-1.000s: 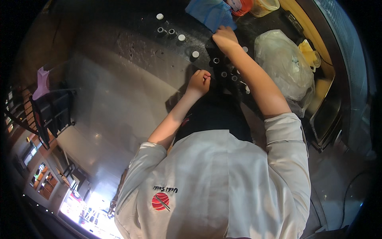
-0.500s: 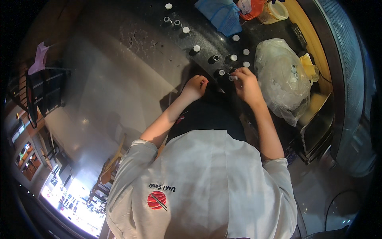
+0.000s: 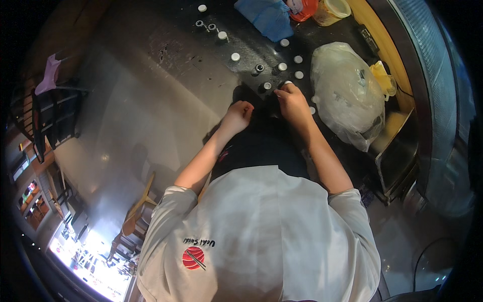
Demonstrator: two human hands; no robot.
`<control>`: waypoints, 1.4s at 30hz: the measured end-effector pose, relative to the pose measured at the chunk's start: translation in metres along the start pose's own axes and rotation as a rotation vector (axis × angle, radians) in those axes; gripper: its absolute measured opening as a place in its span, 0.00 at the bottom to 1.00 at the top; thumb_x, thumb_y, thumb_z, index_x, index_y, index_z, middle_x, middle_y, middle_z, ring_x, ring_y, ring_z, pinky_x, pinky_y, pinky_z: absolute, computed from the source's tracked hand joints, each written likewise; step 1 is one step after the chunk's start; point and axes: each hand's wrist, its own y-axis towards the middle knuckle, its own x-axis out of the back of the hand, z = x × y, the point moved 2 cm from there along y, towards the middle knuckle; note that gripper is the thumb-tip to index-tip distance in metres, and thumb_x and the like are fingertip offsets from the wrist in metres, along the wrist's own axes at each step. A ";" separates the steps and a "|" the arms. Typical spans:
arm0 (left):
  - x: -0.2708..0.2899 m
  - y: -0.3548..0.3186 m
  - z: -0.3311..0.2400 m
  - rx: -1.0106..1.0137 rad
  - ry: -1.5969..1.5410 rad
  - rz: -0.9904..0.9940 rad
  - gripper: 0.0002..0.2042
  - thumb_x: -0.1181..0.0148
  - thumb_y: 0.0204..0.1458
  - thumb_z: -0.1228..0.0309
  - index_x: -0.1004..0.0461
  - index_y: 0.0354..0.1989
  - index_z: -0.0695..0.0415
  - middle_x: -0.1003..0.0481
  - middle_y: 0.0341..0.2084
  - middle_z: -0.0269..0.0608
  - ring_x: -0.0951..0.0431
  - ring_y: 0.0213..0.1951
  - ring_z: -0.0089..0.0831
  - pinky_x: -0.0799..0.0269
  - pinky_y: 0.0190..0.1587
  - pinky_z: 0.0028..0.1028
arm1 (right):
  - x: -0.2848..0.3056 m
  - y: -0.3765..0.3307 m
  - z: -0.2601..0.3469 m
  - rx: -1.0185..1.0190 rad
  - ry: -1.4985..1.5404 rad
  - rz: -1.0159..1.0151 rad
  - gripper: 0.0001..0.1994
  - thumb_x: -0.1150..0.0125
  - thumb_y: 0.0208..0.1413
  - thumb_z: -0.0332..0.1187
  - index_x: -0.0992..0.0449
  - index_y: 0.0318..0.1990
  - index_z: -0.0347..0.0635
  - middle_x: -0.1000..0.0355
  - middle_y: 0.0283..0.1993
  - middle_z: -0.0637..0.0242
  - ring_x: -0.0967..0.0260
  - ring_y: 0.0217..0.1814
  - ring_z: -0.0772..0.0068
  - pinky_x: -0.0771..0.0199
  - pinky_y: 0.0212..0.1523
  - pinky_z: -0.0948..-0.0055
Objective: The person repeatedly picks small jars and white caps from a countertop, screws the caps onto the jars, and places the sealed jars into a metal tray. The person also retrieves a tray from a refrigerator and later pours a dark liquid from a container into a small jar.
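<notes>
My right hand (image 3: 294,104) is closed, its fingertips pinched just beside a small dark bottle (image 3: 267,86) with a pale round top. What those fingers hold, if anything, is hidden. A small white cap (image 3: 288,82) shows right at the knuckles, and I cannot tell whether it is held. To the left, my left hand (image 3: 238,116) is curled closed above the near edge of the dark counter, its contents hidden. Several small dark bottles stand around, some with white caps, such as this white-capped bottle (image 3: 282,67). Another bottle (image 3: 259,68) shows a dark-centred, ring-like top.
A large translucent plastic bag (image 3: 347,93) lies right of my right hand. Behind are a blue cloth (image 3: 266,20), a red-orange package (image 3: 303,9) and a plastic tub (image 3: 332,11). A yellow container (image 3: 383,80) stands beyond the bag. A wooden chair (image 3: 138,214) is at lower left.
The whole view has shifted slightly, so the counter things sit further left and up. My right hand has moved from a small whitish piece to beside the bottles; both hands stay closed.
</notes>
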 end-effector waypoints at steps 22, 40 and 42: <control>-0.050 -0.008 -0.067 0.644 -1.185 0.397 0.21 0.57 0.68 0.45 0.26 0.40 0.48 0.27 0.30 0.30 0.28 0.29 0.23 0.36 0.27 0.25 | 0.055 -0.055 0.042 0.100 0.230 0.171 0.13 0.36 0.49 0.23 0.21 0.44 0.38 0.24 0.42 0.54 0.26 0.47 0.48 0.25 0.47 0.56; -0.047 -0.008 -0.171 0.636 -1.001 0.400 0.16 0.50 0.66 0.51 0.27 0.36 0.50 0.32 0.17 0.28 0.39 0.11 0.18 0.49 0.12 0.19 | 0.130 -0.079 0.059 0.134 0.224 0.125 0.14 0.25 0.46 0.26 0.17 0.42 0.42 0.26 0.35 0.61 0.24 0.37 0.59 0.24 0.36 0.65; -0.050 -0.007 -0.170 0.623 -0.982 0.386 0.16 0.50 0.66 0.51 0.27 0.37 0.51 0.32 0.17 0.29 0.39 0.11 0.19 0.49 0.12 0.19 | 0.127 -0.077 0.058 0.081 0.100 0.143 0.12 0.25 0.47 0.31 0.17 0.40 0.42 0.26 0.33 0.61 0.25 0.35 0.58 0.24 0.35 0.64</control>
